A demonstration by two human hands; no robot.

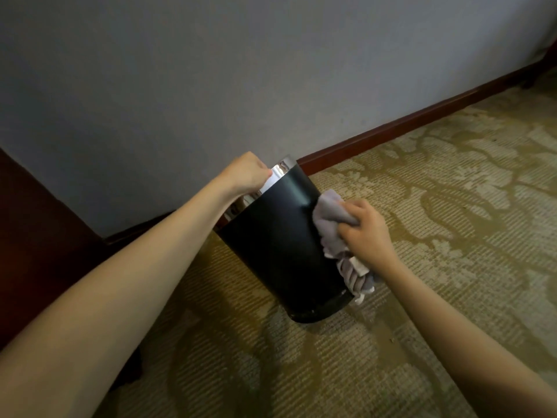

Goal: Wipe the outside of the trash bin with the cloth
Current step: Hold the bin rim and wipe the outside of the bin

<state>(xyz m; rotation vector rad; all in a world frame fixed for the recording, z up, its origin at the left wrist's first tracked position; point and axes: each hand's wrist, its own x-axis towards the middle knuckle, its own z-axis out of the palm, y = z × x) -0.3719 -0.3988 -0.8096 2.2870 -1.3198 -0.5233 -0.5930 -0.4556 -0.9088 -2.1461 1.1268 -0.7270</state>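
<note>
The left hand [245,173] grips the bin [280,236] by its rim so it stays put. The right hand [366,227] holds the bunched cloth [330,224] against the bin's side to rub it.

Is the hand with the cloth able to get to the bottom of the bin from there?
Probably yes. The right hand already presses the cloth on the bin side, and only bare carpet lies beside the wall down to the base. The left hand steadies the rim.
</note>
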